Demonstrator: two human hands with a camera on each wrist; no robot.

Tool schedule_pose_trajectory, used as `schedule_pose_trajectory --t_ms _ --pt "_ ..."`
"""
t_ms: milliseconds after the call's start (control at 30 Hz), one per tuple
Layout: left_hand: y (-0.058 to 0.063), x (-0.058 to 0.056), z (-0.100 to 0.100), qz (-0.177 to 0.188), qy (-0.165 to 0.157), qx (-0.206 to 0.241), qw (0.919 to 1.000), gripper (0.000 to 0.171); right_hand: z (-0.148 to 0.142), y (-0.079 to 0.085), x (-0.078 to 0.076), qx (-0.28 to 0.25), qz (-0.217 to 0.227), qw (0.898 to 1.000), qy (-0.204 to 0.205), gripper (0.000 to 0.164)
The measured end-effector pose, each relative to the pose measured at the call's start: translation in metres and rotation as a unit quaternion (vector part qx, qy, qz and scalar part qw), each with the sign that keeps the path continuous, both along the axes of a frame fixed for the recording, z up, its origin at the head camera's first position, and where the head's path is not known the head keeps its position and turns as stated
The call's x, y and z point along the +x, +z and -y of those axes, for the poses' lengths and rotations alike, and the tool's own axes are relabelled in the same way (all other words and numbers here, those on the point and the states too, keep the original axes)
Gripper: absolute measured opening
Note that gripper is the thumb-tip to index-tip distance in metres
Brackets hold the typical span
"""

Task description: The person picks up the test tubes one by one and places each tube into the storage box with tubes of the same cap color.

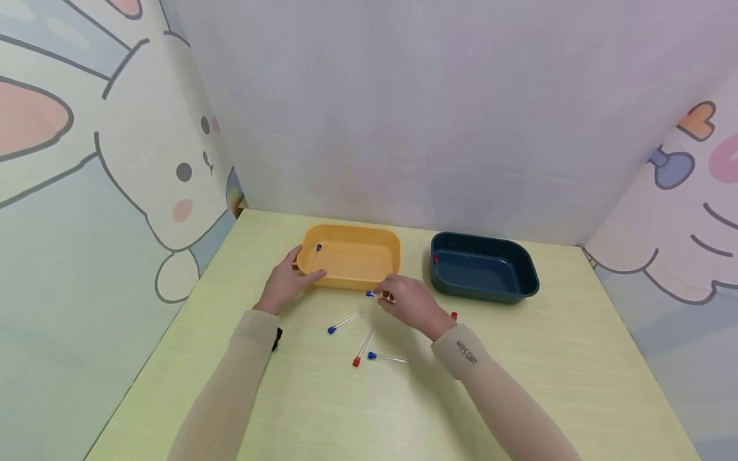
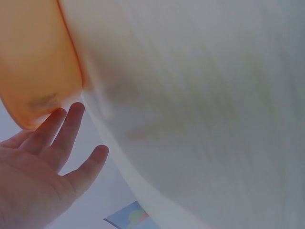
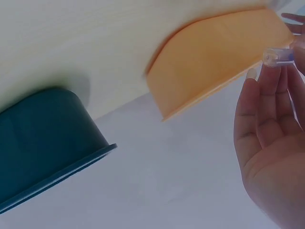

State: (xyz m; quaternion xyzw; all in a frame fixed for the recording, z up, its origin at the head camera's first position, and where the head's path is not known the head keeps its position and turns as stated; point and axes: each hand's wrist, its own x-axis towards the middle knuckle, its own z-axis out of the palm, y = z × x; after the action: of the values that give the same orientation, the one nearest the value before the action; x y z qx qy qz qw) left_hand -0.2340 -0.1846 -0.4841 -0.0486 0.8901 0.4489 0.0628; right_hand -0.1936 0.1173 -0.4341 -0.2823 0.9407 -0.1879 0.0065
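Observation:
My left hand [image 1: 284, 282] grips the front left corner of a yellow plastic bin [image 1: 352, 282], its thumb lying over the rim. Seen from the left wrist, the spread fingers [image 2: 66, 136] meet the bin's outer wall. In front of that bin, my right hand [image 1: 412, 302] pinches a clear tube with a blue cap [image 1: 369, 294], the cap pointing left. The tube's clear end [image 3: 272, 57] pokes out between thumb and fingers in the right wrist view. A blue-capped tube [image 1: 319, 247] is inside the yellow bin, mostly only its cap showing.
Blue-capped tubes [image 1: 344, 321] [image 1: 387, 358] and a red-capped tube [image 1: 363, 349] lie on the table. Another red cap [image 1: 454, 315] peeks out beside my right wrist. At the right stands a dark blue bin [image 1: 484, 293] with a red cap [image 1: 435, 260] inside. Cloth walls enclose the table.

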Motion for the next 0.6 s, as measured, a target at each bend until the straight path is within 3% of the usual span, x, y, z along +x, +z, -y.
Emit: schedule_pose_trajectory --t_ms 300,600 --pt "0.000 -0.001 -0.001 0.006 -0.003 0.007 1.0000 0.112 0.003 0.012 -0.008 -0.001 -0.034 0.999 0.008 0.014" --pt "-0.003 0.000 0.001 0.003 0.005 -0.002 1.0000 0.116 0.013 0.023 -0.024 -0.040 0.028 0.998 -0.032 0.018"
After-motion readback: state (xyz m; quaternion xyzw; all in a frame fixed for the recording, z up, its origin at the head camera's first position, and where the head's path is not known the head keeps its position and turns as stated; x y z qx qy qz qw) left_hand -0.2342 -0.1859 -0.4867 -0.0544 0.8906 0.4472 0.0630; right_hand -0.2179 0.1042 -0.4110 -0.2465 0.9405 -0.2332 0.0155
